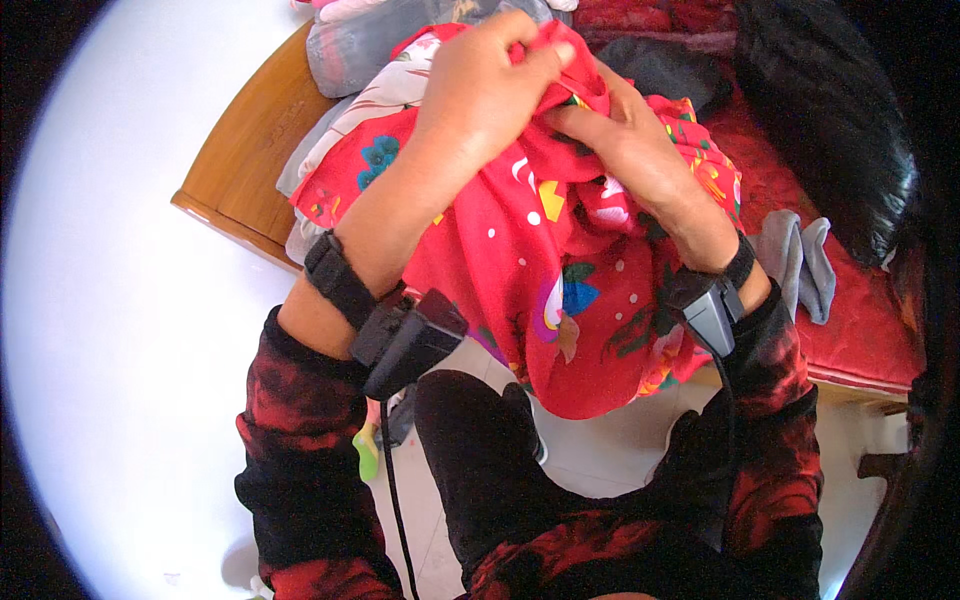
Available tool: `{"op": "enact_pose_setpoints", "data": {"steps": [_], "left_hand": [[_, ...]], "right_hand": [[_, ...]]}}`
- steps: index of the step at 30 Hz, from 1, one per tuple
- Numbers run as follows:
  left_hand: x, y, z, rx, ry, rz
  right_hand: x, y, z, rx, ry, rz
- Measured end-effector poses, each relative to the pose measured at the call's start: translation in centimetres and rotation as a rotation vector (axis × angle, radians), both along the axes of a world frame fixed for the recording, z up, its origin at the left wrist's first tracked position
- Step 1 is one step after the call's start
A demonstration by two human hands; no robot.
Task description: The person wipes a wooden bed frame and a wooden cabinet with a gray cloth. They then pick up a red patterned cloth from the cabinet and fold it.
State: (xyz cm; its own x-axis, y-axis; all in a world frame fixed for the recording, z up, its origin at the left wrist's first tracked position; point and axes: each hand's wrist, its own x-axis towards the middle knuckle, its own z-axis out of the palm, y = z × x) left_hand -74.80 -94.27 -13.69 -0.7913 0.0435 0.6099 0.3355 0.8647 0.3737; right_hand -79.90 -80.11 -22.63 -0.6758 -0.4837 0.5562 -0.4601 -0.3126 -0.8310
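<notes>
A large red cloth point(480, 240) printed with flowers and white dots hangs in folds over the front edge of a bench-like seat. My left hand point(487, 90) pinches a gathered part of it between thumb and fingers near its top. Close by on the right, my right hand point(619, 135) grips the same cloth, with its thumb at a fold and some fingers hidden behind the fabric. A white patterned fabric point(397, 86) shows beside the red cloth at the left. Both wrists bear strapped black devices with cables.
A curved wooden armrest point(251, 142) stands at the left. Grey socks point(799, 259) lie on the red seat cushion point(862, 322). Behind are a black plastic bag point(825, 112), dark cloth point(667, 71) and a grey bundle point(352, 56). A green object point(366, 452) is low at the left.
</notes>
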Motion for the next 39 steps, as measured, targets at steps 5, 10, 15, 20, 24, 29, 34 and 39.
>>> {"op": "enact_pose_setpoints", "data": {"steps": [5,10,15,20,24,29,34,39], "left_hand": [[-0.8,-2.3,2.7,0.865,-0.084,-0.430],[-1.0,-1.3,1.8,0.617,0.123,-0.246],[-0.2,-0.1,1.2,0.594,-0.018,-0.127],[-0.8,0.7,-0.7,0.624,-0.211,-0.276],[-1.2,0.3,-0.6,0.710,-0.307,-0.294],[-2.1,1.8,-2.7,0.782,-0.400,-0.512],[-2.6,2.5,-3.6,0.722,-0.469,-0.545],[-2.1,-0.4,-2.6,0.560,-0.177,-0.694]], "right_hand": [[-0.8,-1.1,-0.9,0.152,0.667,-0.588],[-3.2,-2.6,-2.1,0.101,0.219,-0.097],[-4.0,-4.2,-0.9,0.155,0.276,-0.265],[-0.7,-3.0,-0.2,0.216,-0.040,0.186],[1.0,-0.2,0.3,0.089,-0.366,0.615],[1.0,-2.3,-0.3,0.150,0.019,0.544],[-0.8,-4.2,-2.9,0.383,0.101,0.242],[-1.2,-5.2,-4.0,0.436,0.331,-0.071]]}}
